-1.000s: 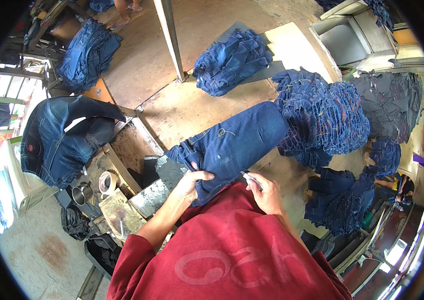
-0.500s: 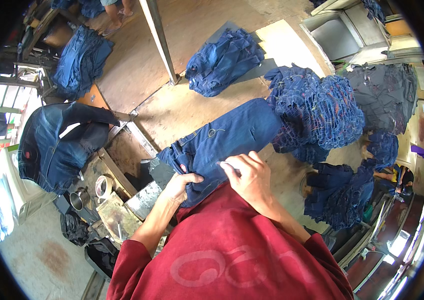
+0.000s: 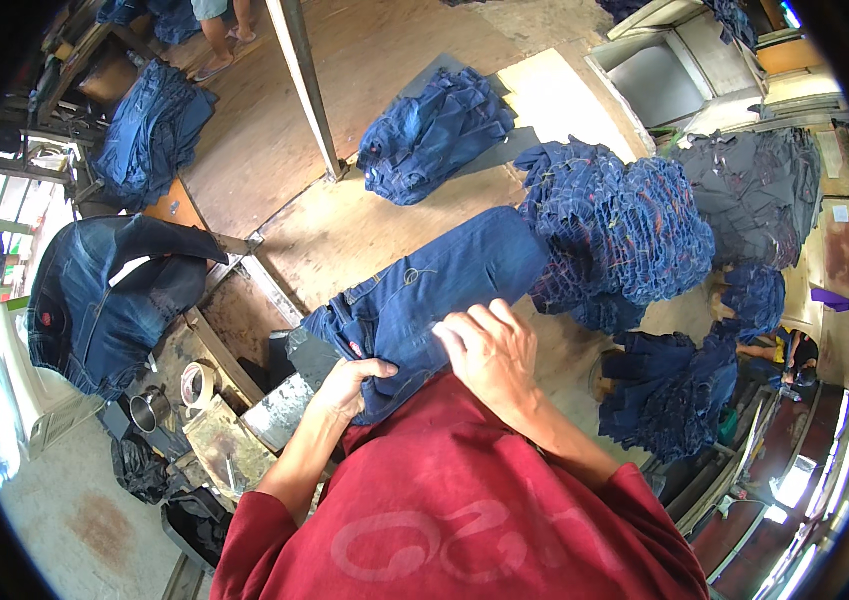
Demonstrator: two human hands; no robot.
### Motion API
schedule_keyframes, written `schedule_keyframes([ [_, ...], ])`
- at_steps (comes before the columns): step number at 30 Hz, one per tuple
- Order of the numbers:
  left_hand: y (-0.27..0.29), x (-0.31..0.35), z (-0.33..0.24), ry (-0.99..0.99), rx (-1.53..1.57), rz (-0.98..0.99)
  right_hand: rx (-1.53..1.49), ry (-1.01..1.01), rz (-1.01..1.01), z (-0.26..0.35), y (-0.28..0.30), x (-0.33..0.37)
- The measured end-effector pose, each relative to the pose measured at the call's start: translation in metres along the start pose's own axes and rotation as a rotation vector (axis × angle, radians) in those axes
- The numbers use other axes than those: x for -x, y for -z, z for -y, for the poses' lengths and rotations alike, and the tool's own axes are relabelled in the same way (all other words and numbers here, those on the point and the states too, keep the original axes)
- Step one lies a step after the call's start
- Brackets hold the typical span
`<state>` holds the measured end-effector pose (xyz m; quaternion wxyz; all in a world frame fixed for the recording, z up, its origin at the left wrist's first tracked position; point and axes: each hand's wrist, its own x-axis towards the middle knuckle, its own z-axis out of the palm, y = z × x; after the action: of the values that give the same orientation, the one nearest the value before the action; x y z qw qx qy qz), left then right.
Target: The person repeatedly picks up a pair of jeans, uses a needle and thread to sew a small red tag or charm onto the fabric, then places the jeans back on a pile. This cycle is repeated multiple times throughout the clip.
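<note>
A folded pair of dark blue jeans (image 3: 444, 265) lies across the front of me, slanting from lower left to upper right. My left hand (image 3: 352, 388) grips its lower left end, thumb on top of the bunched denim. My right hand (image 3: 489, 350) is closed just over the middle of the jeans, its fingers curled in toward the thumb. Something small and pale may be at the thumb tip, too small to make out. A loop of light thread shows on the denim farther up.
Denim stacks (image 3: 434, 135) stand ahead, with a big frayed-edged pile (image 3: 619, 230) to the right and grey cloth (image 3: 754, 190) beyond. Jeans drape (image 3: 109, 300) at the left. Near them are a metal cup (image 3: 149, 408) and a tape roll (image 3: 197, 384). A post (image 3: 304, 90) rises ahead.
The whole view has shifted slightly. My left hand keeps its grip on the jeans, and my right hand stays closed over them with its fingers curled slightly differently.
</note>
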<state>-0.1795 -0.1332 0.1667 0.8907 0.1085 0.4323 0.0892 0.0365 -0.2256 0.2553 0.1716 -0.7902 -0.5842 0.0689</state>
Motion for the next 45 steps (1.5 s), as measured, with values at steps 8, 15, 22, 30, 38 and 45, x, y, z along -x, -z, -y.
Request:
schedule_keyframes([
  [8, 0.005, 0.000, 0.002, 0.007, -0.037, -0.004, -0.118, 0.042, 0.053, -0.003, -0.001, -0.002],
  [15, -0.005, 0.003, 0.002, -0.022, 0.023, -0.024, -0.131, 0.075, -0.005, -0.007, -0.005, -0.023],
  [22, -0.001, 0.001, 0.008, -0.070, 0.039, 0.010, 0.064, 0.037, -0.041, -0.002, -0.017, -0.024],
  [30, 0.004, -0.002, 0.012, -0.059, 0.012, -0.031, -0.234, 0.073, 0.018, -0.009, -0.016, -0.023],
  [38, 0.002, -0.004, 0.010, -0.042, 0.003, -0.107, -0.145, 0.394, -0.035, -0.048, -0.022, -0.037],
  [45, 0.003, -0.001, 0.015, -0.052, 0.047, -0.056, -0.081, 0.568, -0.013, -0.051, -0.027, -0.042],
])
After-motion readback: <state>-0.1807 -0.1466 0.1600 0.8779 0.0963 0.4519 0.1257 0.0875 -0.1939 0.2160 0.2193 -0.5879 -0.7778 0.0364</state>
